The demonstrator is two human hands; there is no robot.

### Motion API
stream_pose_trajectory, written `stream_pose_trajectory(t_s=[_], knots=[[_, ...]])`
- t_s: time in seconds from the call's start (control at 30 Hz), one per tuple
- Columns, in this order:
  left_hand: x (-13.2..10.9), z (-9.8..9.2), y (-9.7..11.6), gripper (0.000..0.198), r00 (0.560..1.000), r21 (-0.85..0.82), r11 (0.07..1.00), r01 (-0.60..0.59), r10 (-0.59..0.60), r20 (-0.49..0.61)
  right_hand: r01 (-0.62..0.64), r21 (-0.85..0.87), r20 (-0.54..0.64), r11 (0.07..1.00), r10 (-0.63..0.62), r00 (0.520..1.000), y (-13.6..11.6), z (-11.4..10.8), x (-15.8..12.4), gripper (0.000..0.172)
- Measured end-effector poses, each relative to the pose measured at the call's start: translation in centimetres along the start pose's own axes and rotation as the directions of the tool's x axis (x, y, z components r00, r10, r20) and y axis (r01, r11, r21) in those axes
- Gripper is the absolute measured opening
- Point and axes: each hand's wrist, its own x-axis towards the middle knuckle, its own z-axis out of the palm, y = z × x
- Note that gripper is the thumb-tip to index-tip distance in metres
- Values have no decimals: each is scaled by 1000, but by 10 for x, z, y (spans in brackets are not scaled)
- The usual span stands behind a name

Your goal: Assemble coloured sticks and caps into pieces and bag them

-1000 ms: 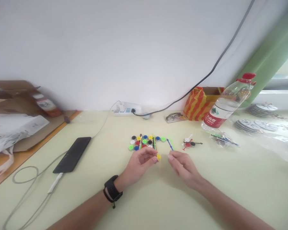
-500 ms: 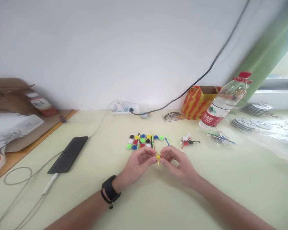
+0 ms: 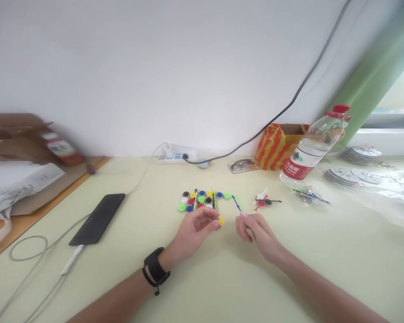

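My left hand [image 3: 202, 224] pinches a small yellow plastic piece [image 3: 221, 220] between thumb and fingertips, just above the table. My right hand [image 3: 257, 231] is curled closed, its thumb tip on the lower end of a blue arrow pointer [image 3: 236, 202]. That pointer lies slanted on the table beside a light green one, partly hidden by the hand. Beyond my left hand sit rows of small round plastic pieces [image 3: 190, 201] in several colours, with thin pointers [image 3: 214, 199] across them. To the right lies a cluster of white, red and black pointers [image 3: 266, 202].
A black phone [image 3: 97, 219] with a cable lies to the left. At the back stand a power strip [image 3: 171, 157], a striped bag [image 3: 272, 146] and a large water bottle [image 3: 309, 154]. A plastic packet [image 3: 311, 196] and stacked discs [image 3: 341, 176] lie at right.
My right hand has left the yellow piece and moved right, to the blue pointer's lower end. My left hand keeps the yellow piece. The view has shifted slightly.
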Motion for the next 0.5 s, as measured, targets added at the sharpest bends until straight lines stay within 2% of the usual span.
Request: stream_pose_trajectory(t_s=[0.03,0.1,0.13,0.2,0.23,0.27,0.33,0.37,0.43,0.5], knots=[[0,0,0,19,1000,-3,1000,-1,1,3,-19,26,-16,999,19,1000,-1,0,0,55],[0,0,1,18,1000,-5,1000,-9,9,12,-41,68,-60,997,45,997,-2,1,1,29],[0,0,2,19,1000,-4,1000,-12,12,13,-51,88,-73,995,58,996,-1,3,1,31],[0,0,2,19,1000,1,1000,-10,10,6,-83,128,-86,988,94,992,1,7,1,62],[0,0,2,19,1000,5,1000,-9,9,-2,-101,144,-101,984,116,988,2,9,1,69],[1,0,2,19,1000,10,1000,-10,10,-12,-123,162,-118,979,143,983,2,10,1,66],[1,0,0,20,999,25,1000,-19,20,-43,-200,202,-101,959,224,969,1,11,0,36],[1,0,-1,20,998,33,999,-26,28,-61,-242,222,-62,945,261,963,0,11,0,34],[2,-1,-2,21,995,49,998,-36,40,-89,-290,243,25,926,293,956,-3,10,-1,61],[3,-1,-3,21,994,58,998,-37,43,-96,-278,241,36,930,278,960,-6,8,-1,69]])
